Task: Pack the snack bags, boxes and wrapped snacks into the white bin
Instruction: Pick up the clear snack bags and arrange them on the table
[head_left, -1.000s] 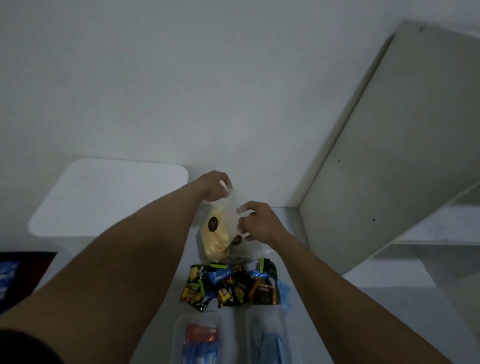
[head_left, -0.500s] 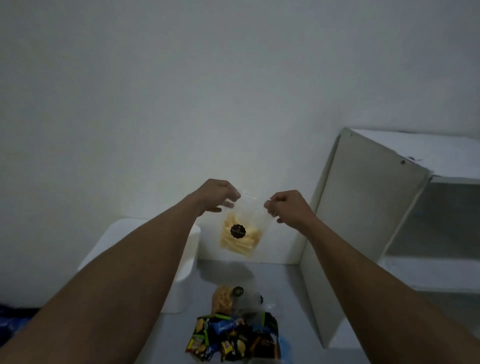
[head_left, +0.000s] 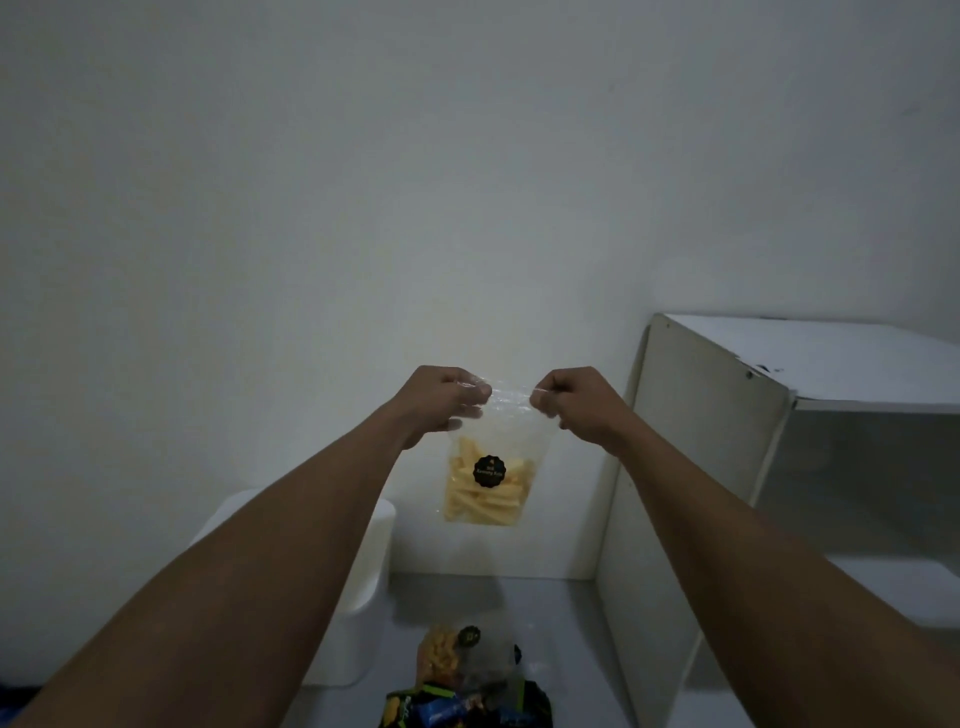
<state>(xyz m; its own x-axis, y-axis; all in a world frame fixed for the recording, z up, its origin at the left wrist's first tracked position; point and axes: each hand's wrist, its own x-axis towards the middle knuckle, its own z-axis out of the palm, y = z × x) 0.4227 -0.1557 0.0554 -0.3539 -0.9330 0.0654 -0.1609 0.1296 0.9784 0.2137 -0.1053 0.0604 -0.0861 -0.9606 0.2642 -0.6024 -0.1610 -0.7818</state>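
Note:
A clear snack bag (head_left: 488, 483) of pale yellow sticks with a round black label hangs in the air in front of the wall. My left hand (head_left: 441, 400) pinches its top left corner and my right hand (head_left: 571, 402) pinches its top right corner. Below on the grey floor lies another clear bag of orange snacks (head_left: 449, 654), and dark wrapped snacks (head_left: 467, 709) show at the bottom edge. The white bin (head_left: 371, 587) stands at lower left, largely hidden behind my left forearm.
A white open shelf unit (head_left: 727, 467) stands to the right, its side panel close to the hanging bag. A plain white wall fills the background. Grey floor (head_left: 561, 649) lies between the bin and the shelf.
Both hands have lifted the yellow-stick bag up off the pile and hold it stretched by its top corners. The view has tilted upward, so the snacks on the floor have dropped to the bottom edge.

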